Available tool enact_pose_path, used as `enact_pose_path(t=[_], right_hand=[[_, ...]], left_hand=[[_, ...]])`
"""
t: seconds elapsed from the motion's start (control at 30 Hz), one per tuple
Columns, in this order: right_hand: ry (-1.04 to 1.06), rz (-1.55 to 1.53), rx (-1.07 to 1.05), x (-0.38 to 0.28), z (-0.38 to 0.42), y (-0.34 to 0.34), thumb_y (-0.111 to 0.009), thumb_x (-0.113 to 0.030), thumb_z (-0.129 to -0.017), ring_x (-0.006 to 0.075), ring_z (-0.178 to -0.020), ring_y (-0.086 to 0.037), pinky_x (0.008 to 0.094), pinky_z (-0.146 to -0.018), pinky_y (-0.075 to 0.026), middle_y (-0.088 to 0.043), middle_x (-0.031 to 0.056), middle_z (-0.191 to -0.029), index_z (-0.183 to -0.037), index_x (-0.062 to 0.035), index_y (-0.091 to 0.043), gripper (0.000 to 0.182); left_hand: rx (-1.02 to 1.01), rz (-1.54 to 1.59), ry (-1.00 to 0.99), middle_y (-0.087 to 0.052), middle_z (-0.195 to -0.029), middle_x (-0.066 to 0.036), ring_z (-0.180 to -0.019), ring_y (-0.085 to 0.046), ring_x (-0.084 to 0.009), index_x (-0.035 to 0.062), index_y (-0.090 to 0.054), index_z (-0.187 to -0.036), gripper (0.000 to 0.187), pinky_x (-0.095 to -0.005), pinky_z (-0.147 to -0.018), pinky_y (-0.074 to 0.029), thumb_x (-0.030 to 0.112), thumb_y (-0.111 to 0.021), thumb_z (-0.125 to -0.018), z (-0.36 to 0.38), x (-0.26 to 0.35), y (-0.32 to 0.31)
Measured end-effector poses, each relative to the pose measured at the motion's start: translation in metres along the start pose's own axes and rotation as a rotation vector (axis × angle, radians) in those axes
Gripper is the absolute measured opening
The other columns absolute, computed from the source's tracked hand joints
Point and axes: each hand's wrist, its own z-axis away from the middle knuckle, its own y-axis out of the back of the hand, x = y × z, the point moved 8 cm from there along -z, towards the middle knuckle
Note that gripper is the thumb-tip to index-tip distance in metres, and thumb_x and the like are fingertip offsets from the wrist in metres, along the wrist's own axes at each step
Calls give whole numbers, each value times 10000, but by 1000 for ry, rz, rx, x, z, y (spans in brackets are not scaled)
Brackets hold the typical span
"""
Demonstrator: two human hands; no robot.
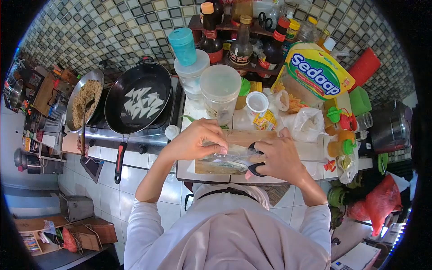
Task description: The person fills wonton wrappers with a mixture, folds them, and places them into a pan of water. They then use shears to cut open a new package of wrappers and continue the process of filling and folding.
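Note:
My left hand (198, 139) is closed, thumb and fingers pinching a clear plastic packet (235, 154) above the wooden cutting board (203, 168). In my right hand (283, 155) is a pair of scissors (256, 170), its black handle loops around my fingers. The scissors point left toward the packet, and their blades overlap it in this view. What lies inside the packet is blurred. Just behind the board stand a clear lidded container (220, 83), a small white tub (258, 102) and a yellow sachet (264, 120).
To the left, a black frying pan (135, 96) with white pieces sits on the stove, its handle reaching past the front edge. Beyond it is a pan (71, 114) of brown crumbly food with a spoon. Sauce bottles (240, 47) and a Sedaap bag (312, 74) stand at the back.

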Motion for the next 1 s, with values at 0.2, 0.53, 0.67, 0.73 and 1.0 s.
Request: enact_pose_path(t=[0.2, 0.53, 0.67, 0.73, 1.0], right_hand=[[50, 91, 46, -7, -5, -5, -772, -461, -544, 215, -655, -564, 363, -753, -297, -610, 44, -725, -791, -81, -603, 484], [77, 64, 125, -20, -9, 6, -747, -426, -551, 220, -625, -569, 384, -758, -301, -598, 55, -652, -721, -58, -607, 429], [44, 80, -29, -10, -8, -9, -742, -506, -555, 221, -641, -551, 386, -753, -300, -595, 54, -707, -773, -49, -596, 527], [91, 152, 63, -13, -8, -4, -731, -554, -548, 221, -676, -550, 386, -753, -301, -598, 56, -753, -812, -56, -596, 579], [81, 159, 73, -10, -3, 19, -737, -522, -537, 195, -859, -509, 389, -771, -304, -584, 3, -785, -852, -95, -602, 548]], left_hand=[[-44, 2, -5, -653, -714, -16, -686, -562, -176, 79, -714, -774, 94, -298, -610, -428, 105, -750, -691, -3, 3, -2], [-55, -16, 44, -654, -711, -15, -695, -571, -184, 76, -703, -756, 87, -308, -628, -436, 121, -748, -697, -5, 4, -1], [3, -11, 38, -652, -711, -20, -696, -570, -186, 71, -696, -746, 94, -309, -628, -436, 130, -748, -694, -3, 2, 3], [4, 12, 42, -651, -710, -22, -696, -570, -185, 69, -694, -747, 95, -310, -629, -437, 131, -747, -696, -4, 2, 4], [-16, 23, 120, -666, -763, -37, -703, -609, -184, 59, -691, -828, 82, -296, -655, -459, 82, -697, -750, 2, -4, 7]])
